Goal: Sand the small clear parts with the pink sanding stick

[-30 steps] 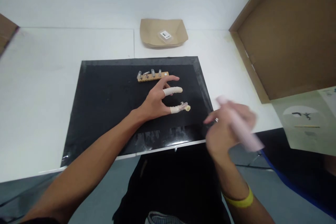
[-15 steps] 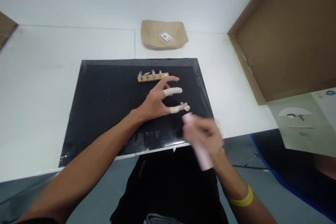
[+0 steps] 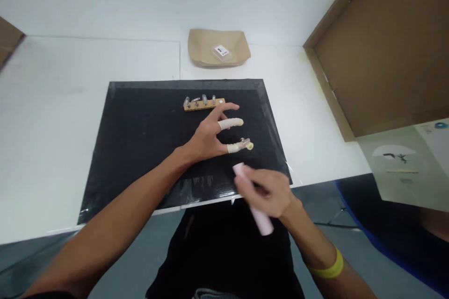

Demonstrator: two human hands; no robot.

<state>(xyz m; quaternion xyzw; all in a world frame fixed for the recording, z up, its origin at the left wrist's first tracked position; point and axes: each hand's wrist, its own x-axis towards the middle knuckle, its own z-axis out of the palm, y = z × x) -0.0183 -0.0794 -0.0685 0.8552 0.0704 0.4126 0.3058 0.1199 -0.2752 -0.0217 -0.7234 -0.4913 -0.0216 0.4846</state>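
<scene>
My left hand (image 3: 210, 138) hovers over the black mat (image 3: 140, 126), fingers spread, with white covers on the thumb and one finger. At the thumb's tip is a small clear piece (image 3: 244, 143) with a yellowish end; whether it is stuck on or lies there I cannot tell. My right hand (image 3: 268, 191), somewhat blurred, is closed around a pale pink stick (image 3: 261, 222) near the mat's front edge. Beyond my left hand, a wooden strip (image 3: 203, 104) carries several clear pieces on small metal posts.
A brown paper tray (image 3: 196, 46) with a small labelled clear box (image 3: 221, 51) stands behind the mat. At the right are a brown board (image 3: 389, 46) and a greenish sheet (image 3: 368, 149) with small items.
My right hand and the pink stick have moved down and to the left, away from my left thumb. My left hand has hardly moved.
</scene>
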